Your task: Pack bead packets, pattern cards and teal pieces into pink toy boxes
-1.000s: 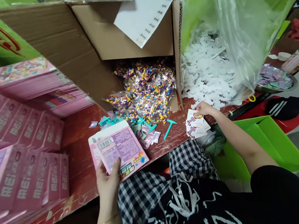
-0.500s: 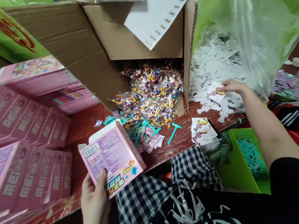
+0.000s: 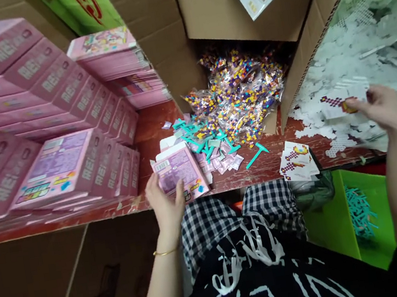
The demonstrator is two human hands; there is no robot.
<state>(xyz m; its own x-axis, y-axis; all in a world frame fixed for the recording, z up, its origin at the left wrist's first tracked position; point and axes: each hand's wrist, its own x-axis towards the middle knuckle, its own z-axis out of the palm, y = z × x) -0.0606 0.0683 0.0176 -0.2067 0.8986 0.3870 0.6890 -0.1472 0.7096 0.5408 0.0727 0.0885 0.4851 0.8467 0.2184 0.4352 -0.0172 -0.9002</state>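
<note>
My left hand [image 3: 164, 196] is closed around a pink and purple box [image 3: 181, 171], its thumb on the printed back and an end flap standing open at the top. Over on the right, my right hand [image 3: 384, 106] pinches a white card [image 3: 334, 102] printed with a pixel pattern, plus what looks like a white perforated sheet behind it. Beneath that hand spreads a heap of white perforated pieces [image 3: 353, 58]. Similar cards [image 3: 296, 160] lie fanned near the table edge. Teal T-shaped tools [image 3: 256, 154] and small pinkish packets [image 3: 225, 159] lie between the hands.
Stacked pink boxes [image 3: 61, 90] fill the left side of the table [image 3: 152, 120]. Bags of coloured beads [image 3: 242, 91] spill from a cardboard box [image 3: 236, 7] at the back. Below the table's right edge stands a green bin [image 3: 376, 210] with teal tools inside.
My view has shifted, so the table appears differently placed. My right hand has lifted its card off the white heap. My left hand still holds the box, now lower against the table edge.
</note>
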